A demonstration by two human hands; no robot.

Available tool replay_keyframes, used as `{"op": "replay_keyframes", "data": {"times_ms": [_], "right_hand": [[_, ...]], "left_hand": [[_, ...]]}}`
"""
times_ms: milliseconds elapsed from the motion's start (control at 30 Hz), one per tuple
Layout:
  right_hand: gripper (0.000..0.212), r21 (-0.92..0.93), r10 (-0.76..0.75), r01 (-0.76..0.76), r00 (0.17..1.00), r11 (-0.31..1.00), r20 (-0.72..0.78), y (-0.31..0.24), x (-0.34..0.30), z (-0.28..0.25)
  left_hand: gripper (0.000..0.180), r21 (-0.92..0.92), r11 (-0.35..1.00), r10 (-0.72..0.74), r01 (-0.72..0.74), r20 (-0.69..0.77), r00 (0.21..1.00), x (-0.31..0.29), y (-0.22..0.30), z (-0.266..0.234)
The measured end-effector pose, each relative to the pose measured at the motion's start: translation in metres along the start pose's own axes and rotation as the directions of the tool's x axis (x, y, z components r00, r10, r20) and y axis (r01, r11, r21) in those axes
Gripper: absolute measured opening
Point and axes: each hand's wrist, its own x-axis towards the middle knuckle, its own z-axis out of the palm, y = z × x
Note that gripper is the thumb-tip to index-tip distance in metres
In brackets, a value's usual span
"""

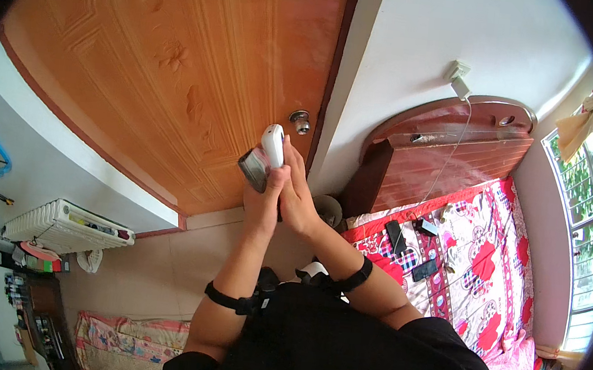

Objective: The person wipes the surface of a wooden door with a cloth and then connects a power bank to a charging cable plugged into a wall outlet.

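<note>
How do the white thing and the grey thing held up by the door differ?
The white device is rounded, glossy and stands upright above the hands, while the grey device is darker, boxier and tilted, lower to its left. The white device sits nearer the door knob; the grey device is farther from it. The left hand and right hand are pressed together below, holding both up in front of the wooden door.

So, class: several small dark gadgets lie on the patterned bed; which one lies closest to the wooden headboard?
The small dark one lying by the white cable; the long black one and the flat one lie farther down the bed.
</note>
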Motion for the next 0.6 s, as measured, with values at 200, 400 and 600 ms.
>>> {"op": "replay_keyframes", "data": {"times_ms": [200, 400, 600], "right_hand": [[0.068, -0.036, 0.035, -0.030, 0.988, 0.999, 0.151, 0.003, -0.013, -0.013], [0.084, 0.464, 0.342, -0.447, 0.892, 0.764, 0.296, -0.010, 0.002, -0.015], [0.078, 0.373, 0.350, -0.467, 0.872, 0.802, 0.341, -0.012, 0.000, -0.010]], "left_hand": [[0.047, -0.402, 0.897, -0.223, 0.186, -0.046, 0.974, 0.005, 0.001, -0.034], [0.054, -0.399, 0.907, -0.136, 0.134, 0.023, 0.990, 0.001, -0.005, -0.043], [0.039, -0.121, 0.993, -0.043, 0.002, -0.332, 0.942, 0.003, -0.005, -0.036]]}}
